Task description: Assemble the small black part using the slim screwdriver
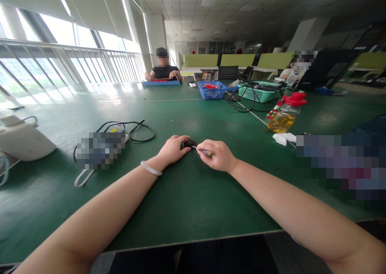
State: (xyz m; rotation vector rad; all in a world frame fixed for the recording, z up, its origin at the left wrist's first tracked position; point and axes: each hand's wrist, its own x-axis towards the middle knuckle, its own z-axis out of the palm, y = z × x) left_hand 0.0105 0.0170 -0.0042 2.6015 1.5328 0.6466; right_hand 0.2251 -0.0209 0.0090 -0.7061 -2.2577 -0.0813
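My left hand (173,150) rests on the green table, its thumb and fingers closed around a small black object (189,143), whose exact kind is too small to make out. A slim tool with a brownish handle (207,152), much like a small screwdriver, is gripped in my right hand (217,155). Its light, thin tip points left and meets the near right side of the black object, as far as I can see. Both hands are close together near the middle of the table, and my fingers partly hide both things.
On the left are a white appliance (25,139) and a black cable (147,139). A red-lidded bottle (282,117) and white tissue (283,139) stand right. Farther back are a blue basket (211,92), a green basket (256,93), tangled cables and a person (164,71) at a blue tray (161,83).
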